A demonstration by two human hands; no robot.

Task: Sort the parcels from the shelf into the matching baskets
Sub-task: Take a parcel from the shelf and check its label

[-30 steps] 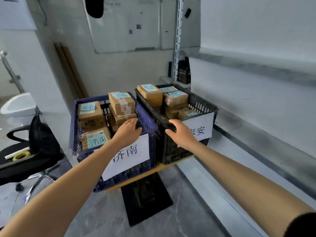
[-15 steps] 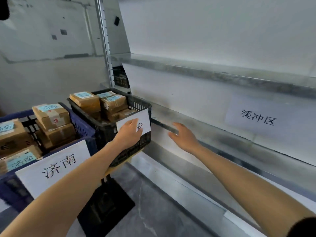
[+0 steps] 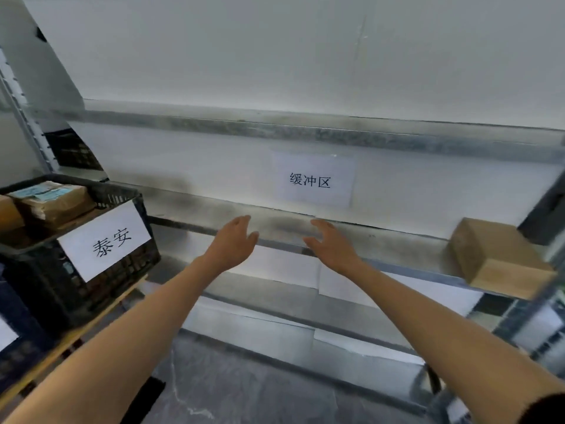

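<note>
- Trouble, if it came, looked likeliest at the far right end of the metal shelf (image 3: 394, 240). There the lone brown parcel (image 3: 495, 258) sat skewed and close to the front lip. A hasty sideways grab could, to my eye, knock it off the edge rather than lift it.
- No address label showed on the faces of that parcel turned toward the room. Dropped unread, it might well end up in the wrong basket.
- The black basket (image 3: 122, 194) stood at the left, its paper label (image 3: 105, 240) reading 泰安. Several packed parcels (image 3: 52, 200) with blue labels already lay inside.
- Both arms were stretched forward over the bare middle of the shelf, beneath the paper sign (image 3: 312, 180) on the back panel. That put them well apart from the parcel, so any pick-up called for a reach to the right.
- The left hand (image 3: 234, 243) was spread and empty, with fingers nearly straight, thumb apart and palm turned inward.
- The right hand (image 3: 331, 244) mirrored it — fingers loosely bent and parted, gripping nothing.
- Whether any fingertip actually touched the shelf could not be told from where I stood.
</note>
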